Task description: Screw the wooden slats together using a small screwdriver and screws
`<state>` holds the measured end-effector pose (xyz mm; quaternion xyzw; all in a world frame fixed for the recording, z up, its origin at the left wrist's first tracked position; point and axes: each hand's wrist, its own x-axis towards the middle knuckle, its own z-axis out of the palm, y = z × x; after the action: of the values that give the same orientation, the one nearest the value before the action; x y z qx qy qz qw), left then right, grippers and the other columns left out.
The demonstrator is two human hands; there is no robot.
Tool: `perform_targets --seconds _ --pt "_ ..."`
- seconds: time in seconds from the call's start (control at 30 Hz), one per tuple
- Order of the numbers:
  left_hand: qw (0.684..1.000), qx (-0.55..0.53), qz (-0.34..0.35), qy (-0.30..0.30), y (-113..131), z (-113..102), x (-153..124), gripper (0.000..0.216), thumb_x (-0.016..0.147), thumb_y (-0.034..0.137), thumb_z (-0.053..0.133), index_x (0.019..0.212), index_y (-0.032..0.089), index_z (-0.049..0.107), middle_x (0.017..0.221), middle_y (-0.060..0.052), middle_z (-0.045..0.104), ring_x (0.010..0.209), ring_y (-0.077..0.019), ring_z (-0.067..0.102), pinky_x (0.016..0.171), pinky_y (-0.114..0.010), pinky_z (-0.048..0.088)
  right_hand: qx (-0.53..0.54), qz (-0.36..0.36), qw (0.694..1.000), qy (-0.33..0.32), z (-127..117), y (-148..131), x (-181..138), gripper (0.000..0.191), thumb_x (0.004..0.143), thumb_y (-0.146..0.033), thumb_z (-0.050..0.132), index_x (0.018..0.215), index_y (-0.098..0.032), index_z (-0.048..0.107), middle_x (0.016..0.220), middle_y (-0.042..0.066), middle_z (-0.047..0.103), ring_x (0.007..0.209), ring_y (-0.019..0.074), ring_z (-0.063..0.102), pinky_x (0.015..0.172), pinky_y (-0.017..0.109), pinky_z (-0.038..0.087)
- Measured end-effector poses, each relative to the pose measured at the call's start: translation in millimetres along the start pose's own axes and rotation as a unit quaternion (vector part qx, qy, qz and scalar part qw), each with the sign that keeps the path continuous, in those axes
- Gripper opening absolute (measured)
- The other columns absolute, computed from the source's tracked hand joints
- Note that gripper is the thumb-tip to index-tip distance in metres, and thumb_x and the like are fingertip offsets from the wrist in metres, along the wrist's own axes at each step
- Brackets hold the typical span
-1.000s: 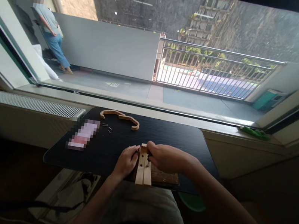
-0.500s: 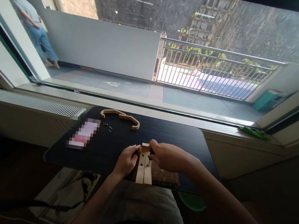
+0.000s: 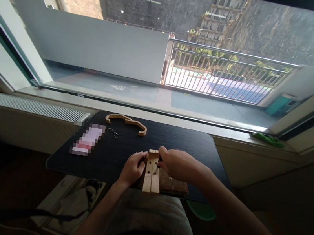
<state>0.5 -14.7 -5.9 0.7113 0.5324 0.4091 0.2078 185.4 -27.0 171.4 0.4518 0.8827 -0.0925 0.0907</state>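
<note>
Two pale wooden pieces (image 3: 147, 181) lie side by side near the front edge of the table, with dark holes in the left one. Beneath them is a brown board (image 3: 174, 184), showing mostly on the right. My left hand (image 3: 133, 168) is at the left side of the wood, its fingers closed against that edge; its fingertips are partly hidden. My right hand (image 3: 175, 162) is wrapped round what looks like a screwdriver (image 3: 157, 168). The tool's thin metal shank points down to the right wooden piece, and its handle is mostly covered by the fingers.
Two curved wooden hooks (image 3: 136, 124) lie at the back of the black table (image 3: 183, 137). Several small screws (image 3: 115, 132) and a blurred pinkish item (image 3: 87, 140) are at the left. Beyond stands a window, with a radiator (image 3: 27, 106) to the left and a green cloth (image 3: 266, 139) on the sill.
My right hand has turned very slightly at the tool, while my left hand keeps its place. The person walking outside at the left is no longer visible.
</note>
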Motion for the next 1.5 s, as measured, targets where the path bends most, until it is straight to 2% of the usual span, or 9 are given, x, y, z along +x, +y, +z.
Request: perform_targets --seconds 0.33,0.6,1.07,1.5 --pt "1.000 -0.001 -0.003 0.001 -1.6 -0.5 1.0 0.036 0.083 0.014 0.049 0.113 0.016 0.068 0.117 -0.011 0.070 0.113 -0.0253 0.064 0.107 -0.046 0.045 -0.012 0.008 1.000 0.001 -1.1 -1.3 0.0 0.024 0.095 -0.034 0.046 0.107 -0.015 0.052 0.084 0.012 0.071 0.079 0.0274 0.069 0.055 0.028 0.038" --pt "1.000 -0.008 -0.001 0.004 -0.1 -1.1 1.2 0.035 0.083 0.013 0.049 0.111 0.019 0.068 0.116 -0.007 0.071 0.112 -0.0225 0.064 0.108 -0.043 0.045 -0.026 0.024 0.999 -0.011 -8.3 -7.6 -3.2 0.024 0.096 -0.035 0.047 0.107 -0.015 0.053 0.088 0.011 0.072 0.081 0.0271 0.069 0.057 0.029 0.040" --pt "1.000 -0.008 -0.010 0.000 0.0 -1.7 0.1 0.037 0.080 0.012 0.052 0.112 0.019 0.069 0.116 -0.008 0.071 0.111 -0.0245 0.064 0.108 -0.045 0.044 -0.047 0.016 0.999 -0.002 -11.1 -7.4 -5.3 0.026 0.095 -0.037 0.051 0.105 -0.015 0.058 0.089 0.012 0.073 0.083 0.0303 0.070 0.057 0.030 0.042" --pt "1.000 -0.011 -0.007 0.005 0.2 -1.8 0.6 0.034 0.083 0.013 0.051 0.112 0.019 0.068 0.117 -0.008 0.071 0.111 -0.0232 0.064 0.108 -0.044 0.044 -0.061 0.019 0.998 -0.013 -16.9 -14.4 -1.2 0.027 0.094 -0.038 0.054 0.106 -0.015 0.062 0.089 0.013 0.073 0.085 0.0288 0.071 0.060 0.029 0.044"
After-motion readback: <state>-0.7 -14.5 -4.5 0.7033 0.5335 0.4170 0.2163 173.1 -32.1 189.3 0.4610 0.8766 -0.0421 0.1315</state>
